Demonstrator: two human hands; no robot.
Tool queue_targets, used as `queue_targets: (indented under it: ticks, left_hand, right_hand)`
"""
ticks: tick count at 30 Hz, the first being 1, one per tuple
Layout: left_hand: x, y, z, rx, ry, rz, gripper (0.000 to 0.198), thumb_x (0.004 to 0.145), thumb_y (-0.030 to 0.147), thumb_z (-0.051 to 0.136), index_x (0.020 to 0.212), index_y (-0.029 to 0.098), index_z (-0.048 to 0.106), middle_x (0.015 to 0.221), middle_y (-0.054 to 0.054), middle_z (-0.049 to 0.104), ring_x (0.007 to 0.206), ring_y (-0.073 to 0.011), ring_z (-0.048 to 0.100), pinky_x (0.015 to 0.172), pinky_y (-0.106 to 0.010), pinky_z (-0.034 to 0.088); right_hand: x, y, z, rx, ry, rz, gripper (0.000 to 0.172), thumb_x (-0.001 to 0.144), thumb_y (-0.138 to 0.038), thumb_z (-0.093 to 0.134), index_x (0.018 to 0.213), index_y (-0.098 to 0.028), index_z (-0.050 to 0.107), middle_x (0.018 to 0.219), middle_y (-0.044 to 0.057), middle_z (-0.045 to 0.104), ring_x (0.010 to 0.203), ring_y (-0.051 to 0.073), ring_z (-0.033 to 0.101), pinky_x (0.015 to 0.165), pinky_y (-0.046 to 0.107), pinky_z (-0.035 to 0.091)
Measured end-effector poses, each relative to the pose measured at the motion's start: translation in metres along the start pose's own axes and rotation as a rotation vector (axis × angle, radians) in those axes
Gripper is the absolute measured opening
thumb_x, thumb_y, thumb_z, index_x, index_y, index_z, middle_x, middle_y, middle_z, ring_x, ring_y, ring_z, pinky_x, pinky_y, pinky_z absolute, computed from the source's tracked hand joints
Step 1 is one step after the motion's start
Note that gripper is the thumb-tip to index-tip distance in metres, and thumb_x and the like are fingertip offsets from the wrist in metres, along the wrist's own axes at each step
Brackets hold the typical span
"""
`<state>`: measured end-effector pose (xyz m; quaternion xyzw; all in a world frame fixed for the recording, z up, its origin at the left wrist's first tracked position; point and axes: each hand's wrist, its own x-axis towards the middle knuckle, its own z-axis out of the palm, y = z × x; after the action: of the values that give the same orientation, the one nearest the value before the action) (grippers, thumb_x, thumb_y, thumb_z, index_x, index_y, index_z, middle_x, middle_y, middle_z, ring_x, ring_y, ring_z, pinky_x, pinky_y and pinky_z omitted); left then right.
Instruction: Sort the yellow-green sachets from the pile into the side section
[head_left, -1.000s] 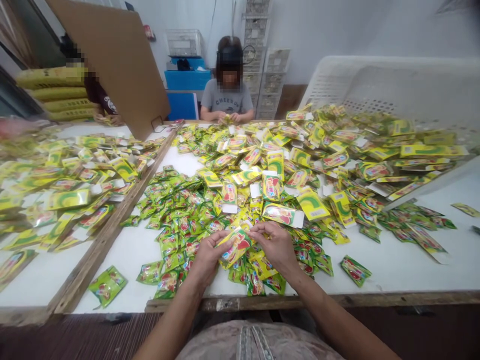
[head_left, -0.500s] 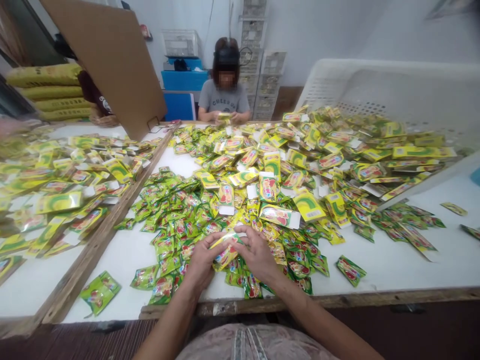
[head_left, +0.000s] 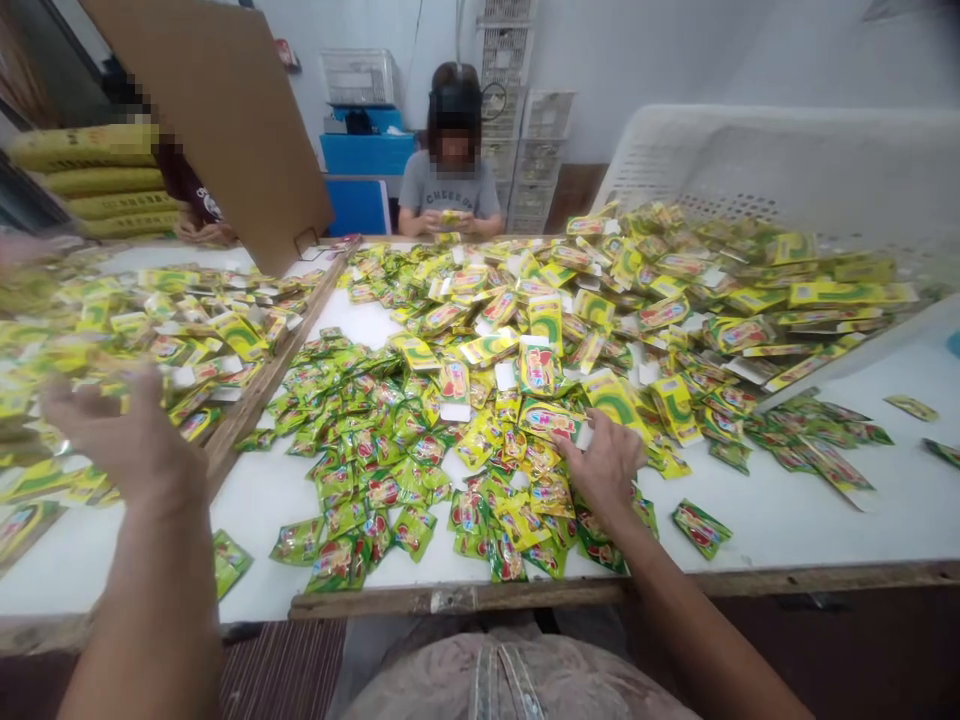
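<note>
My right hand (head_left: 609, 462) pinches the flap end of a small yellow box (head_left: 547, 420) with red and blue print, at the near side of the box pile. Far to the left, my left hand (head_left: 131, 440) is raised over the heap on the other side of the wooden strip (head_left: 279, 350). Its fingers are spread and somewhat blurred, with nothing visible in them. Between my hands lie many small green sachets (head_left: 375, 440) with red pictures, spread in front of me. A few yellow sachets (head_left: 525, 520) lie close to my right wrist.
Yellow boxes spill from a white perforated basket (head_left: 765, 160) tipped on its side. A cardboard sheet (head_left: 225, 130) stands upright at the back left. Across the table, a person (head_left: 450, 195) in a grey shirt holds a box. A wooden edge (head_left: 525, 597) borders the table near me.
The yellow box formerly between both hands is gone from them. My left hand has swung left and opened; my right hand has moved right and taken hold of another box.
</note>
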<state>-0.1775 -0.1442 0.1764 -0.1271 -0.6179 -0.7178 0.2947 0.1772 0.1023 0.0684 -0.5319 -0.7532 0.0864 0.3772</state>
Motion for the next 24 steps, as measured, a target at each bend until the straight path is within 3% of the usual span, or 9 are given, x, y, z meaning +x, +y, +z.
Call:
queue_targets:
  ticks: [2, 5, 8, 11, 13, 15, 17, 20, 24]
  left_hand:
    - [-0.026, 0.001, 0.002, -0.034, -0.036, -0.091, 0.058, 0.060, 0.024, 0.075, 0.110, 0.014, 0.047, 0.107, -0.003, 0.056, 0.104, -0.0168, 0.051, 0.100, -0.039, 0.037]
    - [-0.095, 0.008, 0.007, -0.052, -0.438, -0.305, 0.036, 0.064, 0.035, 0.072, 0.091, 0.013, 0.062, 0.089, -0.004, 0.065, 0.087, -0.0175, 0.060, 0.092, -0.040, 0.043]
    - [-0.151, 0.022, 0.011, -0.020, -0.763, -0.407, 0.040, 0.063, 0.038, 0.072, 0.097, 0.016, 0.065, 0.098, -0.008, 0.067, 0.092, -0.0216, 0.061, 0.088, -0.039, 0.046]
    - [-0.177, 0.031, 0.014, -0.067, -1.181, -0.452, 0.049, 0.061, 0.035, 0.075, 0.106, 0.019, 0.064, 0.109, -0.009, 0.065, 0.098, -0.0242, 0.060, 0.086, -0.036, 0.046]
    - [-0.183, 0.029, 0.013, -0.124, -1.369, -0.513, 0.044, 0.063, 0.036, 0.073, 0.103, 0.017, 0.066, 0.104, -0.008, 0.068, 0.093, -0.0239, 0.062, 0.081, -0.033, 0.047]
    - [-0.182, 0.021, 0.009, -0.083, -1.351, -0.575, 0.038, 0.064, 0.038, 0.071, 0.093, 0.014, 0.068, 0.093, -0.008, 0.070, 0.083, -0.0228, 0.063, 0.074, -0.030, 0.047]
    - [-0.178, 0.009, 0.000, 0.016, -1.231, -0.612, 0.037, 0.062, 0.040, 0.072, 0.087, 0.013, 0.068, 0.087, -0.007, 0.071, 0.076, -0.0217, 0.064, 0.068, -0.028, 0.047]
    - [-0.170, -0.006, -0.017, 0.065, -1.161, -0.637, 0.039, 0.062, 0.043, 0.072, 0.087, 0.013, 0.067, 0.086, -0.008, 0.071, 0.073, -0.0212, 0.064, 0.065, -0.028, 0.047]
    - [-0.167, -0.015, -0.034, 0.073, -1.154, -0.632, 0.039, 0.066, 0.046, 0.068, 0.088, 0.013, 0.067, 0.087, -0.008, 0.071, 0.075, -0.0215, 0.063, 0.066, -0.028, 0.046]
  right_hand:
    - [-0.001, 0.004, 0.008, 0.088, -0.032, -0.007, 0.043, 0.074, -0.042, 0.058, 0.108, -0.016, 0.054, 0.087, 0.011, 0.059, 0.095, 0.032, 0.046, 0.082, 0.049, 0.033]
    - [-0.004, -0.002, 0.007, 0.305, -0.042, -0.025, 0.036, 0.075, -0.042, 0.058, 0.101, -0.017, 0.054, 0.074, 0.004, 0.056, 0.080, 0.024, 0.051, 0.075, 0.041, 0.039]
    - [-0.012, -0.024, -0.007, 0.439, -0.115, -0.168, 0.033, 0.075, -0.040, 0.061, 0.099, -0.019, 0.054, 0.077, 0.003, 0.055, 0.079, 0.021, 0.052, 0.072, 0.035, 0.042]
    - [-0.025, -0.056, -0.014, 0.511, -0.335, -0.436, 0.028, 0.079, -0.033, 0.059, 0.104, -0.020, 0.055, 0.083, 0.004, 0.057, 0.083, 0.020, 0.054, 0.075, 0.033, 0.044]
    - [-0.032, -0.074, -0.009, 0.568, -0.445, -0.524, 0.026, 0.082, -0.028, 0.055, 0.107, -0.020, 0.053, 0.091, 0.005, 0.060, 0.085, 0.019, 0.056, 0.075, 0.031, 0.045]
    - [-0.034, -0.084, 0.003, 0.532, -0.427, -0.477, 0.023, 0.084, -0.027, 0.051, 0.106, -0.019, 0.052, 0.096, 0.007, 0.061, 0.086, 0.019, 0.056, 0.074, 0.031, 0.045]
    - [-0.033, -0.086, 0.018, 0.341, -0.384, -0.423, 0.019, 0.084, -0.029, 0.053, 0.099, -0.017, 0.054, 0.092, 0.009, 0.062, 0.086, 0.022, 0.055, 0.074, 0.034, 0.043]
    - [-0.032, -0.081, 0.035, 0.019, -0.436, -0.483, 0.018, 0.076, -0.025, 0.062, 0.091, -0.015, 0.057, 0.087, 0.011, 0.063, 0.088, 0.028, 0.052, 0.075, 0.039, 0.040]
    - [-0.034, -0.078, 0.044, 0.137, -0.473, -0.436, 0.013, 0.073, -0.019, 0.062, 0.085, -0.018, 0.056, 0.079, 0.006, 0.061, 0.082, 0.025, 0.052, 0.073, 0.039, 0.040]
